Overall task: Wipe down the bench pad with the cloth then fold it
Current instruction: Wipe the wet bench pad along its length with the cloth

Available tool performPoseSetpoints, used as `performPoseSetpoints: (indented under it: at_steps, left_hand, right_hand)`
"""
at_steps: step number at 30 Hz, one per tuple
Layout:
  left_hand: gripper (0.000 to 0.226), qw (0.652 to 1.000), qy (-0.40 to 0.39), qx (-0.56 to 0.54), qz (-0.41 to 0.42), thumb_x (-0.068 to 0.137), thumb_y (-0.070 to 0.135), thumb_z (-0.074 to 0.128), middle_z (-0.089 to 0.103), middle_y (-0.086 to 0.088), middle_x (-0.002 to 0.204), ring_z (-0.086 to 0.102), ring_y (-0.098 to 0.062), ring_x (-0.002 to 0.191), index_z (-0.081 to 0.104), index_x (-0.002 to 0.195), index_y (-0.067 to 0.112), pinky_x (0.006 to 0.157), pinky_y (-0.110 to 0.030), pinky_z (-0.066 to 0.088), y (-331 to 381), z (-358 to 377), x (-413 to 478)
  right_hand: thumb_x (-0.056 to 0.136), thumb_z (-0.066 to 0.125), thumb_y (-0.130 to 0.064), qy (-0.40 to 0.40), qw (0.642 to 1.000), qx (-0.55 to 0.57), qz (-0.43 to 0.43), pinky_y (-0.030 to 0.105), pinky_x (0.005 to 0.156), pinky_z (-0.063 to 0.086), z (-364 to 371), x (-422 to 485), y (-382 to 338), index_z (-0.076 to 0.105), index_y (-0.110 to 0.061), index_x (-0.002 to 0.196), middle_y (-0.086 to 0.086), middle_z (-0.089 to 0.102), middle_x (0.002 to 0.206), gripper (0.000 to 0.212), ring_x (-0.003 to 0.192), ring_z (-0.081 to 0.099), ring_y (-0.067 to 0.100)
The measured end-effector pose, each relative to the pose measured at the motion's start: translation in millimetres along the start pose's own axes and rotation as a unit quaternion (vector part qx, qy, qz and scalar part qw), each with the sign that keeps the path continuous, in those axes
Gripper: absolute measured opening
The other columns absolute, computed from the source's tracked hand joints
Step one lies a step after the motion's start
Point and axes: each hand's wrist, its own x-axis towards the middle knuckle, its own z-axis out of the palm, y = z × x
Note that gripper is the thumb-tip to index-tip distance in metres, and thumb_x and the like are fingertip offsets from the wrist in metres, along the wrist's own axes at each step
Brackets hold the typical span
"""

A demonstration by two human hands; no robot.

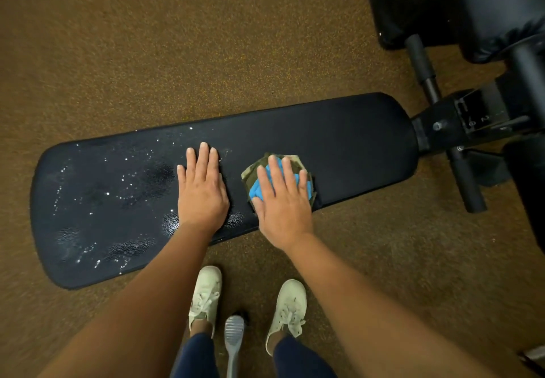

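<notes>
Cloth (298,162), a soft, light bunched wad, sits mid-pad on the bench pad (339,141) under the flat, spread right hand (283,200), while the left hand (202,188) rests open beside it; it will likely slide easily across the wet vinyl, pressed from above.

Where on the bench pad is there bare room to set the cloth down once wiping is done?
The bench pad is bare and looks dry between the right hand, flat on the cloth, and the frame bracket. Left of the left hand, nothing lies on it but it is covered in droplets. The middle is crowded by both hands.
</notes>
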Motion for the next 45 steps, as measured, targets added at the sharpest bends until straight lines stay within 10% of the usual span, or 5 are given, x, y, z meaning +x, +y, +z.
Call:
performPoseSetpoints:
  at_steps: [11,17,27,34,45]
  left_hand:
    - [0.059,1.0,0.003,0.019,0.022,0.096,0.028,0.019,0.013,-0.01,0.16,0.003,-0.031,0.147,0.024,0.15,0.005,0.117,-0.05,0.005,-5,2,-1]
    - [0.058,0.999,-0.009,0.03,0.042,0.097,0.029,0.017,0.012,-0.01,0.16,0.003,-0.031,0.147,0.023,0.15,0.006,0.117,-0.05,0.005,-9,-1,0]
    - [0.058,0.989,-0.03,0.058,0.136,0.099,0.033,0.018,0.013,-0.011,0.16,0.003,-0.029,0.148,0.023,0.15,0.007,0.118,-0.05,0.005,-26,-7,3]
    - [0.057,0.979,-0.039,0.065,0.19,0.1,0.033,0.019,0.012,-0.011,0.16,0.002,-0.028,0.148,0.023,0.15,0.007,0.118,-0.049,0.005,-25,-5,-1]
    - [0.058,0.978,-0.037,0.067,0.193,0.1,0.034,0.018,0.011,-0.01,0.16,0.001,-0.027,0.148,0.021,0.151,0.007,0.119,-0.047,0.004,-27,-4,1]
  right_hand:
    - [0.097,0.022,-0.043,0.017,0.994,0.02,0.106,0.055,0.116,0.004,1,6,-21,0.019,-0.014,0.151,0.012,0.009,0.159,0.061,0.147,0.0,0.032]
    - [0.095,0.035,-0.045,0.017,0.998,0.001,-0.061,0.054,0.116,0.016,10,-20,8,0.03,-0.014,0.147,0.008,0.02,0.158,0.061,0.146,0.013,0.028]
    - [0.095,0.031,-0.041,0.093,0.931,0.09,0.34,0.056,0.115,0.01,11,3,-56,0.028,-0.007,0.147,0.016,0.019,0.156,0.062,0.144,0.014,0.035]
    - [0.097,0.029,-0.044,0.085,0.961,0.055,0.259,0.057,0.114,0.009,19,-6,-51,0.028,-0.007,0.147,0.018,0.02,0.156,0.062,0.144,0.014,0.036]
    - [0.098,0.036,-0.04,0.187,0.851,0.229,0.434,0.053,0.114,0.015,33,-1,-105,0.022,0.002,0.146,0.027,0.0,0.155,0.066,0.142,-0.004,0.044]
